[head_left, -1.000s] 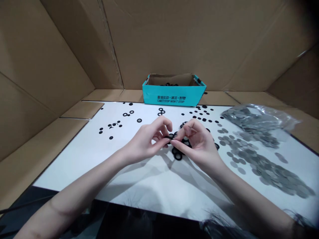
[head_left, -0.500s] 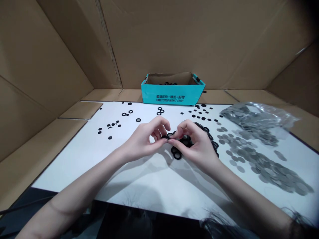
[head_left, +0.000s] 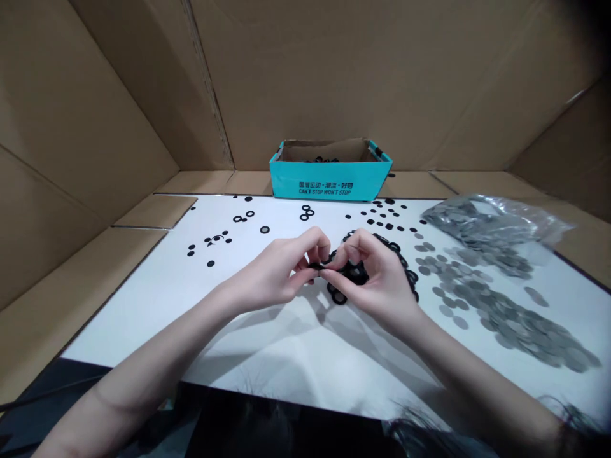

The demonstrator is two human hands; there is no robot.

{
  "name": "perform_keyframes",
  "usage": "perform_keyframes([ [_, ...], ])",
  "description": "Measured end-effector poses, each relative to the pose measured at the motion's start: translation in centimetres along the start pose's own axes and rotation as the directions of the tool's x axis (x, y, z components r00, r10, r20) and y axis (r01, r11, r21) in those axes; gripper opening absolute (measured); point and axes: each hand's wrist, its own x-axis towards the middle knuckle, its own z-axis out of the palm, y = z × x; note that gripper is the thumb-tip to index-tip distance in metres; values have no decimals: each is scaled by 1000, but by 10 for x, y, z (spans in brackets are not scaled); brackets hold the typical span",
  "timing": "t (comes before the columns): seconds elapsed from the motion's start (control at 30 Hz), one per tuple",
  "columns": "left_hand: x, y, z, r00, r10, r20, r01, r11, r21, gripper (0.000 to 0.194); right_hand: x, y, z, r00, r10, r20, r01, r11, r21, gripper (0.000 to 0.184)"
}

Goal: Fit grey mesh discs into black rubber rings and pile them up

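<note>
Pinching a black rubber ring near the middle of the table, the left hand and right hand meet almost fingertip to fingertip. The ring shows nearly edge-on as a dark sliver, its length running roughly side to side, slightly tilted; the fingers hide most of it, and its hole can't be seen. Both hands are curled nearly closed, the left fingertips pressing in from one side and the right fingertips from the other. Exactly which fingers bear on the ring is hard to tell.

Directly under the right hand lies a heap of loose black rings, trailing around the hand toward 3 o'clock. All of this sits on a white tabletop. At 12 o'clock, a teal cardboard box printed "CAN'T STOP WON'T STOP" holds a small cluster of black rings. Scattered black rings and small black discs dot the table from 10 to 1 o'clock. A clear plastic bag packed with grey metal discs lies at 2 o'clock, and a broad drift of those discs spreads at 3 to 4 o'clock. Cardboard sheets line the space behind.
</note>
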Motion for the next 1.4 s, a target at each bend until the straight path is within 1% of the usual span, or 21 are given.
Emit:
perform_keyframes([
  [0.1, 1, -6, 3, 997, 5, -75, -10, 997, -74, 19, 3, 1, -2, 999, 15, 35, -14, 1000, -21, 29],
  [0.2, 2, -9, 6, 988, 26, -153, -50, 987, -153, 19, 5, 1, -3, 999, 46, 30, -46, 999, 8, 29],
  [0.3, 2, -9, 8, 982, 52, -181, -79, 986, -150, 15, 6, 1, -2, 998, 45, 36, -46, 999, 15, 26],
  [0.47, 1, -4, 7, 989, 34, -145, -48, 994, -100, 17, 5, 0, -3, 1000, 11, 20, -12, 1000, 16, 24],
  [0.53, 1, -1, 5, 995, 30, -95, -36, 998, -60, 16, 3, -1, -3, 1000, -1, 30, 1, 1000, 11, 25],
  [0.63, 0, 4, 0, 999, 43, 2, -43, 999, 26, 17, 1, -3, -3, 998, -40, 38, 41, 998, -39, 27],
  [0.7, -1, 4, -3, 998, 54, 10, -55, 997, 46, 18, 1, -3, -2, 999, -49, 20, 50, 997, -63, 27],
  [0.77, -1, 2, -3, 996, 85, -35, -85, 996, 7, 18, 2, -3, -3, 1000, 8, 2, -8, 1000, 0, 30],
  [0.83, 0, -2, -2, 985, 144, -97, -150, 987, -53, 25, 5, -2, -5, 990, 135, 29, -138, 978, 155, 36],
  [0.9, 0, -5, 0, 966, 216, -144, -227, 971, -69, 36, 7, -1, -7, 958, 262, 113, -285, 905, 316, 44],
  [0.93, 0, -6, 1, 956, 246, -160, -258, 964, -60, 39, 8, -1, -7, 940, 305, 156, -342, 862, 375, 47],
  [1.0, 0, -7, 3, 939, 291, -183, -301, 953, -29, 38, 9, 0, -7, 910, 350, 224, -415, 792, 449, 51],
  [1.07, 0, -6, 4, 925, 323, -203, -331, 944, -6, 37, 9, -1, -7, 889, 369, 269, -457, 745, 486, 53],
  [1.13, 0, -5, 5, 911, 349, -221, -355, 935, 13, 37, 9, -2, -7, 874, 381, 303, -486, 717, 500, 53],
  [1.23, -1, -4, 5, 895, 382, -232, -383, 923, 42, 38, 9, -4, -8, 858, 401, 321, -513, 709, 484, 54],
  [1.4, 0, -1, 2, 896, 396, -202, -393, 918, 54, 38, 9, -5, -11, 818, 431, 380, -571, 689, 447, 58],
])
